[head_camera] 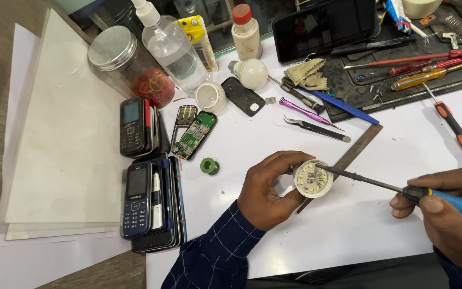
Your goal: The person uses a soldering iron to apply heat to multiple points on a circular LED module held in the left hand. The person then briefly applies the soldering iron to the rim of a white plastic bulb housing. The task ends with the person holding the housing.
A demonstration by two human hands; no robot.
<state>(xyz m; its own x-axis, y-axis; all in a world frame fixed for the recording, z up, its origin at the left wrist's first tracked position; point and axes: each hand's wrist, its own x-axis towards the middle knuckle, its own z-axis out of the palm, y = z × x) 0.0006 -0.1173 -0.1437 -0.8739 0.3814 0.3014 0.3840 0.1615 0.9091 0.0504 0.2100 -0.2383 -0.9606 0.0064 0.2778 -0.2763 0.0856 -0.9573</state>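
On the white surface (348,225), stacked mobile phones (151,206) are kept left of the left hand (268,190), whose fingers are curled around an opened LED bulb (312,179) held face-up. A soldering iron (402,188) is gripped in the right hand (447,214), fingers closed on its handle, its tip touching the bulb's board; tweezers (316,127) lie beyond.

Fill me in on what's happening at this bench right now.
A person sits at a white worktable. The left hand holds an opened LED bulb, its round board of small yellow chips facing up. The right hand grips a blue-and-yellow soldering iron, its tip resting on the board's edge. Old mobile phones, a bare circuit board, tweezers and screwdrivers lie around.
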